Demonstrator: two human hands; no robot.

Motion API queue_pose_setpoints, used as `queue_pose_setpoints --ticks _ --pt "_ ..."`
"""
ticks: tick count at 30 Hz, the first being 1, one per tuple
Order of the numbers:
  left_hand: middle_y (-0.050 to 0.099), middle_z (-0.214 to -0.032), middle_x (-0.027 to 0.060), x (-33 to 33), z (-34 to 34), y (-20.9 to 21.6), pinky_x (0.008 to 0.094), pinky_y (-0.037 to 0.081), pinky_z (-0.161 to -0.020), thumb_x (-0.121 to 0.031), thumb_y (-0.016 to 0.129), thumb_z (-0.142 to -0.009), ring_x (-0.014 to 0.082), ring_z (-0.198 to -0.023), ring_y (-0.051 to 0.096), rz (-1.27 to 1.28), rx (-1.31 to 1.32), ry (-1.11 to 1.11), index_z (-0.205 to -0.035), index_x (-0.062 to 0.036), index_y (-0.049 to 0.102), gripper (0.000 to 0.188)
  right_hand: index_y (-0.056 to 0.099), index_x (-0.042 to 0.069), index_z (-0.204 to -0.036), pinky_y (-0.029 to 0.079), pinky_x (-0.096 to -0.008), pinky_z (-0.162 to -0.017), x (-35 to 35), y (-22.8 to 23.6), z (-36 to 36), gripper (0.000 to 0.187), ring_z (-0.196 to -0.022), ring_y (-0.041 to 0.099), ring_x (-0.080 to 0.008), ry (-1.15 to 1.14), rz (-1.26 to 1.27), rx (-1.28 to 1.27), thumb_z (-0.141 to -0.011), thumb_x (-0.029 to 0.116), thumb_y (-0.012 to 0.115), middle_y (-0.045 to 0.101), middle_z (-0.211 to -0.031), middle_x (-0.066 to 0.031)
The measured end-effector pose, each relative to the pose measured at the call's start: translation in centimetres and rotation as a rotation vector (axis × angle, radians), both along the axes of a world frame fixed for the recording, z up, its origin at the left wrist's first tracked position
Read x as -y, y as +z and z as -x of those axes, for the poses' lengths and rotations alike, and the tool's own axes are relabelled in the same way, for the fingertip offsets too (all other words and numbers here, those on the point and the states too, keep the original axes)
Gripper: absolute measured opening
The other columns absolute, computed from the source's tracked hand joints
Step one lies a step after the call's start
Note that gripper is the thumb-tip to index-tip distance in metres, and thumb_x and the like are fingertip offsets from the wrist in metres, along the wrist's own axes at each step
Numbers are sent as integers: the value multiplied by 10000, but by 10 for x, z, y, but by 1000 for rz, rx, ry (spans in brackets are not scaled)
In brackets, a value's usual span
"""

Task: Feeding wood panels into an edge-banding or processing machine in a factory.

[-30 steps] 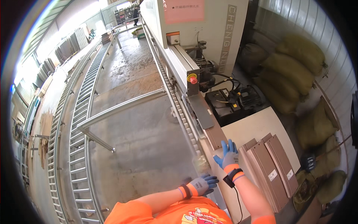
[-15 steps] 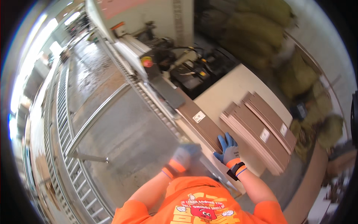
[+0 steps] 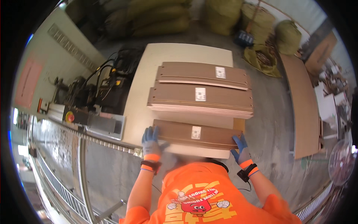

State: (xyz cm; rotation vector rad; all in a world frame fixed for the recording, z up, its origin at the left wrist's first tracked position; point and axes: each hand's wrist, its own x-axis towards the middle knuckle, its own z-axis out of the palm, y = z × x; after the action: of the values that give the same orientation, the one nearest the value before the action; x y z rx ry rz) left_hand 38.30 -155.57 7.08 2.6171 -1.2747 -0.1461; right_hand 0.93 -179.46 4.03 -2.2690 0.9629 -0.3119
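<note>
A long brown panel [image 3: 175,131] with a white label lies at the near side of the pale board [image 3: 138,108]. My left hand [image 3: 151,141], in a blue-and-grey glove, is at the panel's left end, its fingers stretched out and the thumb blurred. At the opposite end my gloved right hand [image 3: 242,148] touches the corner with fingers and thumb apart. Beyond this panel sits a stack of similar brown panels [image 3: 223,98]. A further group of labelled brown panels [image 3: 190,71] lies behind that stack.
On the left stands a machine with a red button [image 3: 69,117] and a metal plate [image 3: 118,127]. A roller conveyor [image 3: 61,186] runs at lower left. Filled sacks [image 3: 223,15] line the back. A large brown board [image 3: 304,112] and a transparent fan-like disc [image 3: 341,162] are on the right.
My view has swung to the right. The near panel now lies farther from the machine's plate, level with the stack. My left hand has come to its left end; the right stays at its right end.
</note>
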Motion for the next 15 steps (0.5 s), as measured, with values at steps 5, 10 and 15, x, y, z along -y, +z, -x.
queue_pose_setpoints --ticks 5,10,15 --pt "574 -1354 196 -3 -6 10 477 434 -1068 -166 915 -589 399 -1274 514 347 -37 -62 -1341 -54 562 838 514 140 -1407 380 -497 -1120 -5 6 9 628 -1379 393 -500 -36 82 89 -816 91 720 315 -1539 -333" --pt "561 -1350 210 19 -24 61 493 437 -1041 -183 894 -637 417 -1237 528 530 82 -79 -1345 -32 541 806 537 131 -1385 413 -503 -1084 34 69 -10 582 -1332 443 -506 12 342 264 -829 68 695 366 -1506 -337" --pt "587 -1318 209 89 -59 84 441 475 -1008 -172 876 -711 393 -1189 571 600 10 -53 -1349 -18 531 741 519 137 -1401 424 -482 -1077 105 97 -52 556 -1314 472 -475 -6 409 283 -870 83 674 392 -1527 -267"
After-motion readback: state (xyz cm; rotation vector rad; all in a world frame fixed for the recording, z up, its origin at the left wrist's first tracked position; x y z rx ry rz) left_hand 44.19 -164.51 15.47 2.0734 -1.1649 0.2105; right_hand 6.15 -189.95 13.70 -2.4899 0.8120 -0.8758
